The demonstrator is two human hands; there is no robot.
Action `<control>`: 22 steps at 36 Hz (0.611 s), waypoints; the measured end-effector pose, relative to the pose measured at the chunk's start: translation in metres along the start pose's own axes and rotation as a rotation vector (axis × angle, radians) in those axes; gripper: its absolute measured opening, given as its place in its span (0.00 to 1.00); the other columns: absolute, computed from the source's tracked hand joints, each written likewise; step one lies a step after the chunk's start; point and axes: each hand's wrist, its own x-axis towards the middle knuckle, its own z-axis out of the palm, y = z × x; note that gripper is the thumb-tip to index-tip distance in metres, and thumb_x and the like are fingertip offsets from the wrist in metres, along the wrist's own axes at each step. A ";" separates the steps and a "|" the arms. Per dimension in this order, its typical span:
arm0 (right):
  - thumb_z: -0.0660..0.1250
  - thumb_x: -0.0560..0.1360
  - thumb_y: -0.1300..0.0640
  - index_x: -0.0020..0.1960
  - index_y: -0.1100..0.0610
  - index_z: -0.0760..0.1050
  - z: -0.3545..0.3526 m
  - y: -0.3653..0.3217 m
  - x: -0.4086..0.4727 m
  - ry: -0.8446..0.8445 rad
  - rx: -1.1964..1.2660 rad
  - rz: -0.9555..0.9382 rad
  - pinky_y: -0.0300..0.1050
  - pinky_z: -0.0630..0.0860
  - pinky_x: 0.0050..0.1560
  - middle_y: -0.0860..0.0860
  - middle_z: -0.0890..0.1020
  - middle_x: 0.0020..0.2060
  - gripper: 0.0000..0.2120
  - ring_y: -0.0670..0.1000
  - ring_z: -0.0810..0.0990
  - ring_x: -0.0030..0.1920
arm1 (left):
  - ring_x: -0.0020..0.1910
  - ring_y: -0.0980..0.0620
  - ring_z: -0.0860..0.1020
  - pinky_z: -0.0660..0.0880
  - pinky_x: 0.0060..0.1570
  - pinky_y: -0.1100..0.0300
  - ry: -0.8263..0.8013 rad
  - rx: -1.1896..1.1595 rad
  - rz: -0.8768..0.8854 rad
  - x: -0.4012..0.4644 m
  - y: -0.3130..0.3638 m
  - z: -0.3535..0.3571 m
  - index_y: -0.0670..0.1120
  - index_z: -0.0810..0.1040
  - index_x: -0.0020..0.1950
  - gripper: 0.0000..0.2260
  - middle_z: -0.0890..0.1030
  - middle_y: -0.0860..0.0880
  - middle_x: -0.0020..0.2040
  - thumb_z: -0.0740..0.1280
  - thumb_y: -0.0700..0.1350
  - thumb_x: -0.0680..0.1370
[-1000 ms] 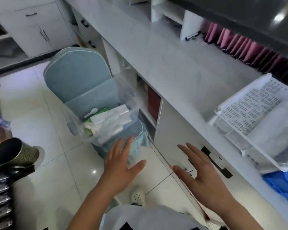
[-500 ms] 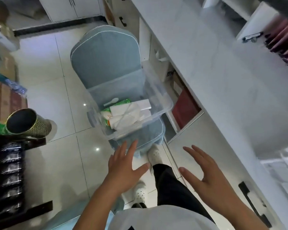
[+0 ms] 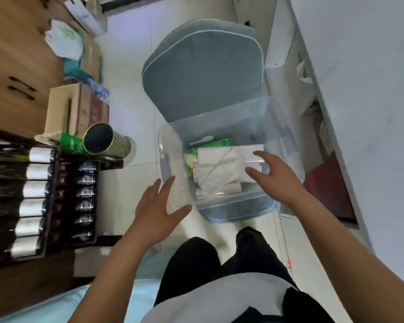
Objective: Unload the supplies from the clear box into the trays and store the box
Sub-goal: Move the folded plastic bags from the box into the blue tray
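Left hand [image 3: 158, 210]: grip spread wide, fingers straight, holding nothing, poised just beside the near left corner of the clear box [image 3: 219, 127]. Right hand [image 3: 274, 177]: grip likewise open and empty, fingers loosely extended over the box's near right wall; contact cannot be confirmed.

The box sits on the cushioned chair [image 3: 203, 73], its near edge at the seat front. The supplies lie loose inside: white packets [image 3: 222, 169], a green packet [image 3: 219, 143], a white spoon [image 3: 202, 139].

Risks noted:
- The seat is soft; a push rather than a lift could tip or slide the box off the front edge.
- Smooth clear walls may slip from an uneven two-handed hold.
- Loose contents would shift and spill if the box tilts.
- The white surface [image 3: 359, 66] stands close on the right, so the box corner could strike it.
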 end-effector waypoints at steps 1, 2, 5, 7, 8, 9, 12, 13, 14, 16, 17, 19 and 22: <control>0.67 0.77 0.45 0.74 0.51 0.67 -0.001 0.000 0.014 -0.017 -0.009 0.009 0.48 0.65 0.68 0.53 0.70 0.73 0.27 0.55 0.69 0.71 | 0.79 0.51 0.45 0.48 0.77 0.48 -0.002 -0.010 -0.016 0.007 0.001 0.000 0.62 0.48 0.79 0.38 0.47 0.52 0.81 0.64 0.65 0.75; 0.67 0.77 0.45 0.74 0.51 0.67 -0.002 0.001 0.027 -0.030 -0.020 0.015 0.47 0.65 0.67 0.53 0.70 0.73 0.27 0.55 0.69 0.70 | 0.79 0.51 0.46 0.49 0.77 0.47 -0.010 -0.028 -0.026 0.014 0.002 0.002 0.62 0.48 0.79 0.38 0.48 0.52 0.81 0.64 0.65 0.75; 0.67 0.76 0.44 0.73 0.49 0.67 0.001 0.001 0.053 -0.066 -0.051 0.026 0.48 0.66 0.66 0.51 0.70 0.72 0.27 0.56 0.71 0.69 | 0.79 0.51 0.47 0.49 0.77 0.47 -0.056 -0.085 -0.039 0.033 0.004 0.014 0.61 0.49 0.79 0.38 0.49 0.52 0.81 0.65 0.65 0.75; 0.67 0.76 0.44 0.73 0.49 0.67 0.007 0.004 0.066 -0.099 -0.079 0.029 0.48 0.67 0.65 0.51 0.71 0.72 0.27 0.56 0.72 0.68 | 0.79 0.50 0.47 0.50 0.77 0.47 -0.104 -0.091 -0.046 0.050 0.004 0.026 0.60 0.49 0.80 0.38 0.48 0.51 0.81 0.65 0.65 0.75; 0.66 0.77 0.44 0.73 0.48 0.67 0.011 0.006 0.072 -0.119 -0.096 0.038 0.48 0.68 0.65 0.52 0.70 0.72 0.27 0.56 0.72 0.68 | 0.80 0.50 0.47 0.50 0.77 0.47 -0.130 -0.094 -0.053 0.059 0.004 0.033 0.60 0.48 0.80 0.38 0.48 0.50 0.81 0.65 0.65 0.75; 0.66 0.77 0.44 0.74 0.48 0.67 0.015 0.010 0.077 -0.140 -0.118 0.053 0.49 0.68 0.65 0.52 0.70 0.72 0.27 0.56 0.71 0.68 | 0.80 0.49 0.47 0.50 0.77 0.47 -0.156 -0.102 -0.064 0.068 0.003 0.040 0.59 0.48 0.80 0.38 0.48 0.50 0.81 0.65 0.65 0.76; 0.67 0.77 0.46 0.74 0.50 0.67 0.032 0.021 0.085 -0.206 -0.182 0.111 0.48 0.67 0.65 0.53 0.70 0.72 0.27 0.56 0.70 0.69 | 0.80 0.49 0.48 0.51 0.77 0.48 -0.234 -0.119 -0.107 0.097 0.001 0.063 0.58 0.49 0.80 0.38 0.50 0.50 0.81 0.65 0.64 0.76; 0.67 0.76 0.46 0.74 0.51 0.67 0.039 0.025 0.087 -0.240 -0.191 0.134 0.48 0.66 0.66 0.53 0.70 0.72 0.28 0.56 0.70 0.69 | 0.79 0.49 0.49 0.53 0.76 0.48 -0.262 -0.132 -0.111 0.106 0.000 0.070 0.57 0.49 0.80 0.38 0.51 0.50 0.81 0.65 0.64 0.76; 0.67 0.76 0.47 0.74 0.51 0.67 0.047 0.029 0.088 -0.284 -0.207 0.157 0.48 0.66 0.67 0.53 0.70 0.73 0.28 0.56 0.69 0.70 | 0.79 0.48 0.51 0.54 0.76 0.48 -0.293 -0.167 -0.115 0.117 0.000 0.076 0.56 0.50 0.80 0.38 0.52 0.50 0.81 0.66 0.63 0.76; 0.67 0.76 0.47 0.74 0.50 0.65 0.062 0.036 0.094 -0.378 -0.300 0.168 0.50 0.66 0.69 0.53 0.70 0.73 0.29 0.56 0.68 0.71 | 0.78 0.48 0.55 0.57 0.76 0.49 -0.343 -0.287 -0.135 0.140 -0.002 0.087 0.56 0.53 0.79 0.37 0.55 0.50 0.80 0.67 0.61 0.76; 0.67 0.76 0.46 0.75 0.49 0.65 0.070 0.039 0.099 -0.417 -0.363 0.158 0.51 0.66 0.69 0.54 0.70 0.72 0.29 0.56 0.68 0.71 | 0.78 0.48 0.56 0.57 0.75 0.50 -0.359 -0.332 -0.146 0.151 -0.003 0.093 0.55 0.54 0.80 0.36 0.56 0.49 0.80 0.68 0.59 0.76; 0.67 0.76 0.46 0.75 0.49 0.65 0.085 0.045 0.111 -0.457 -0.467 0.155 0.52 0.67 0.68 0.54 0.71 0.71 0.29 0.57 0.69 0.70 | 0.77 0.47 0.59 0.58 0.74 0.53 -0.386 -0.316 -0.146 0.173 -0.008 0.106 0.53 0.56 0.80 0.35 0.58 0.48 0.79 0.68 0.57 0.77; 0.66 0.76 0.47 0.75 0.50 0.64 0.112 0.059 0.140 -0.484 -0.559 0.163 0.54 0.67 0.68 0.54 0.70 0.71 0.29 0.58 0.69 0.70 | 0.76 0.45 0.61 0.61 0.73 0.50 -0.406 -0.236 -0.136 0.213 -0.020 0.123 0.52 0.56 0.80 0.36 0.60 0.46 0.79 0.69 0.55 0.76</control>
